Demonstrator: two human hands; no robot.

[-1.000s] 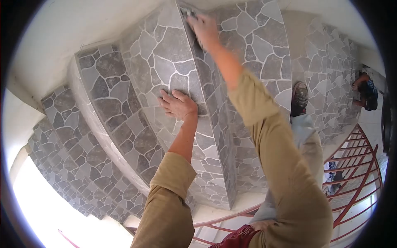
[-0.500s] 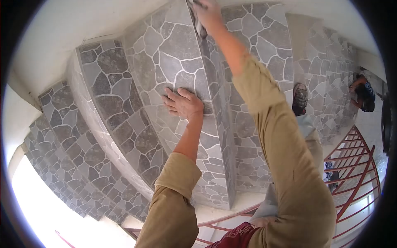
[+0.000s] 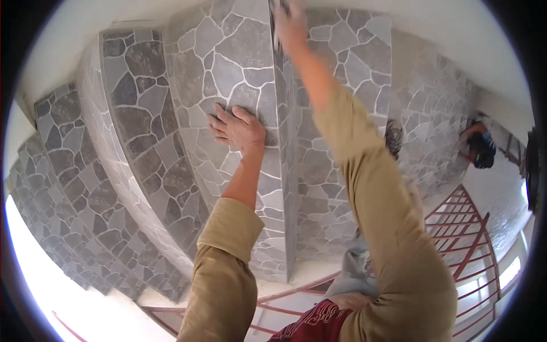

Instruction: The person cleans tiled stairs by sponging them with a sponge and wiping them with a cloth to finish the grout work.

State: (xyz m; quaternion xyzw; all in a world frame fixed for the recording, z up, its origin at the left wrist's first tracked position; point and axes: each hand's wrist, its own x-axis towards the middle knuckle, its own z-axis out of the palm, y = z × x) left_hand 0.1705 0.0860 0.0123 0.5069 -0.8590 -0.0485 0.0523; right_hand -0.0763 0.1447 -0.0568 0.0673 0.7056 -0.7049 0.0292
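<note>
My left hand (image 3: 238,127) lies flat with fingers spread on a stair tread (image 3: 231,77) faced in grey stone-pattern tile with pale joints. My right hand (image 3: 292,27) is blurred at the top of the view, reaching to the far end of the step edge (image 3: 277,94). It is closed on a thin, dark, flat trowel-like tool (image 3: 277,28), which lies along that edge. My fingers and the view's edge hide most of the tool. Below the edge, the narrow riser (image 3: 288,154) carries the same stone pattern.
More tiled steps (image 3: 151,114) curve away to the left. At the right another person (image 3: 481,145) bends over the lower steps. A red metal railing (image 3: 458,228) stands at the lower right. My shoe (image 3: 393,138) rests on a step beside my right sleeve.
The view has shifted, so the steps sit differently in it. My right hand stays at the far end of the step edge, now more blurred. My left hand remains flat on the tread.
</note>
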